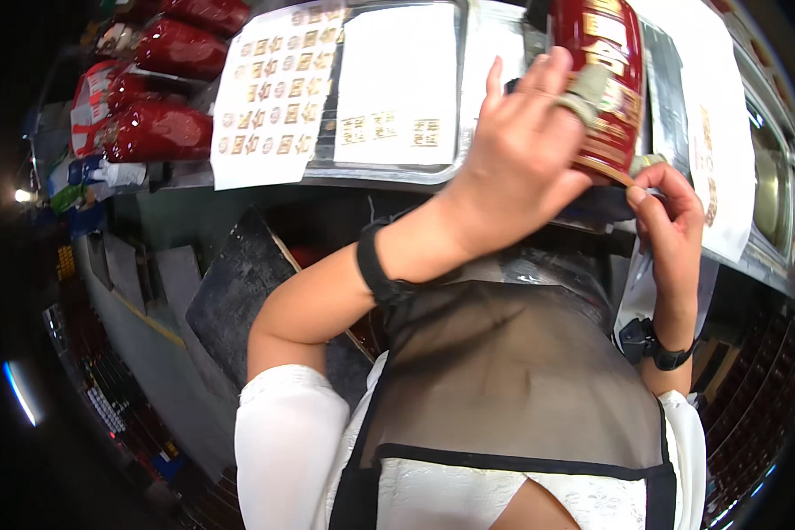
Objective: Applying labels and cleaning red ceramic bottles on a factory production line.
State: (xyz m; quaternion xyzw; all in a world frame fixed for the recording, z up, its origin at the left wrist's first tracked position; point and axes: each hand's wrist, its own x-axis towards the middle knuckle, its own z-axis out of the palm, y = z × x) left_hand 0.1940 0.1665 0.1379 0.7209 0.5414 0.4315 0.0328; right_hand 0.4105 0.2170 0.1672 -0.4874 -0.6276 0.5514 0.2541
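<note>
A glossy red bottle (pixel 597 22) with gold decals lies at the upper right, its gold-edged end toward me. My left hand (pixel 526 146) reaches over it, fingers stretched out and spread. A pale cover sits on one finger, which touches the decorated side; the little finger points up, away from the bottle. At the bottle's near right edge, my right hand (pixel 671 212) pinches thumb and finger together on its gold rim. Another pale cover shows by the right hand's fingers. Whether a thin strip is also in that pinch cannot be made out.
Left of the bottle, a sheet of gold decals (pixel 269 97) and a mostly bare white sheet (pixel 397 71) lie by a metal tray (pixel 389 173). Several red bottles (pixel 163 131) lie at the far left. Another decal sheet (pixel 724 132) hangs over the right edge near a metal basin (pixel 766 177).
</note>
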